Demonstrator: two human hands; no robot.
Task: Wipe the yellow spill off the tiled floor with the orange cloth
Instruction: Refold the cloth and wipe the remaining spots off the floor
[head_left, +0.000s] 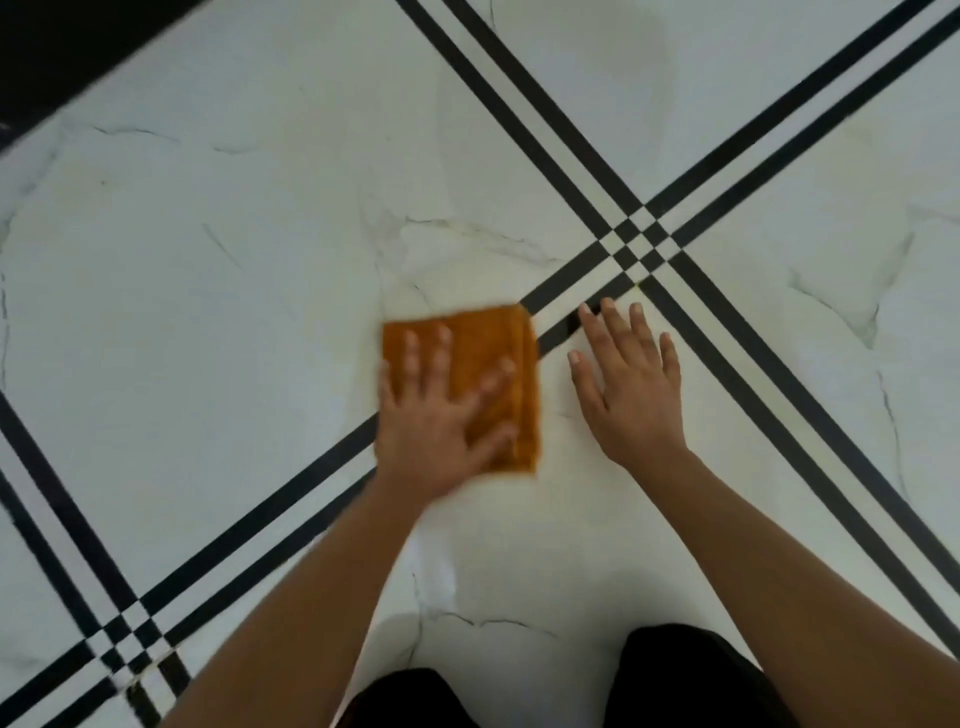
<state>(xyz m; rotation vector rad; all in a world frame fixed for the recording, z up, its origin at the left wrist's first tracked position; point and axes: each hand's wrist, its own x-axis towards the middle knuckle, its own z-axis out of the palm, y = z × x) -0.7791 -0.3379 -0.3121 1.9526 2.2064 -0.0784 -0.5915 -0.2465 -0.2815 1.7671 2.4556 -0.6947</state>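
A folded orange cloth (485, 343) lies flat on the white marble-look tiled floor (234, 312) near the middle of the view. My left hand (441, 421) presses down on it with fingers spread and straight; hand and cloth are motion-blurred. My right hand (631, 379) rests flat on the bare floor just right of the cloth, fingers straight, fingertips on a black stripe. No distinct yellow spill shows; only a tiny yellowish speck (638, 283) sits by the stripe crossing, and a faint warm tint lies on the tile around the cloth.
Paired black stripes (566, 275) run diagonally and cross in a checker pattern at upper right (636, 239) and lower left (132, 644). A dark surface (57, 57) fills the top left corner. My dark-clothed knees (685, 675) are at the bottom edge.
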